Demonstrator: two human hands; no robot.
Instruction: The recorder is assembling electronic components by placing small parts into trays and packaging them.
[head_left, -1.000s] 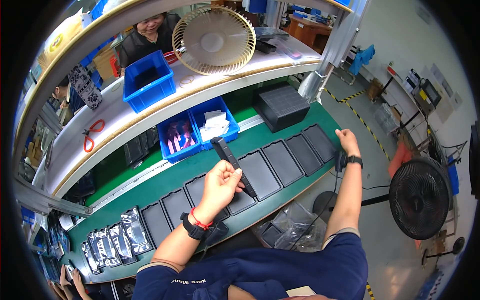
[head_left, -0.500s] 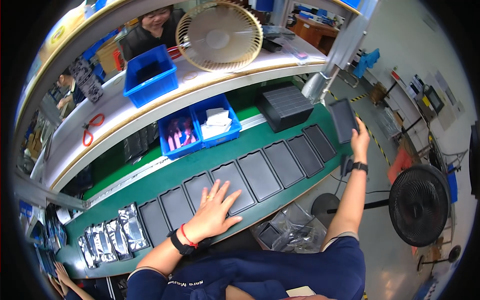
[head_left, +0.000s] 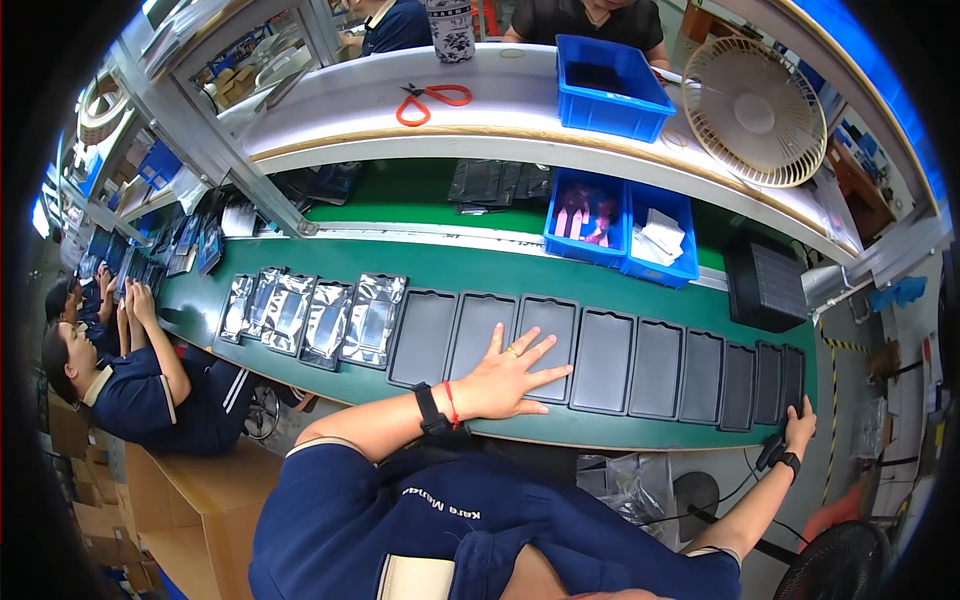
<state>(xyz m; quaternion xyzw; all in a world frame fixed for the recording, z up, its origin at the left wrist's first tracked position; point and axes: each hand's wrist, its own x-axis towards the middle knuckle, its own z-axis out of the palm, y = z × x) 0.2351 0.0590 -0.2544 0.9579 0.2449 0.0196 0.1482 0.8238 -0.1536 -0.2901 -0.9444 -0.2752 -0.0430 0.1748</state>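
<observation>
A row of shallow black plastic trays lies on the green bench. My left hand [head_left: 507, 376] rests with fingers spread over the near part of one black tray [head_left: 550, 325] and the edge of its neighbour. At the row's right end, my right hand [head_left: 800, 427] grips the near edge of the last black tray [head_left: 793, 372], which lies beside the one before it. Left of the row are several dark flat pieces in shiny clear plastic bags [head_left: 373, 322].
Behind the row stand a blue bin with pink items [head_left: 583, 215], a blue bin with white pieces [head_left: 657, 240] and a black tray stack [head_left: 765, 285]. The shelf above holds red-handled scissors [head_left: 430, 98], a blue bin [head_left: 610, 90] and a fan [head_left: 755, 112]. Co-workers [head_left: 140, 375] sit at left.
My right hand has brought the raised tray down onto the bench at the row's right end. The view has swung left; my left hand stays spread on the trays.
</observation>
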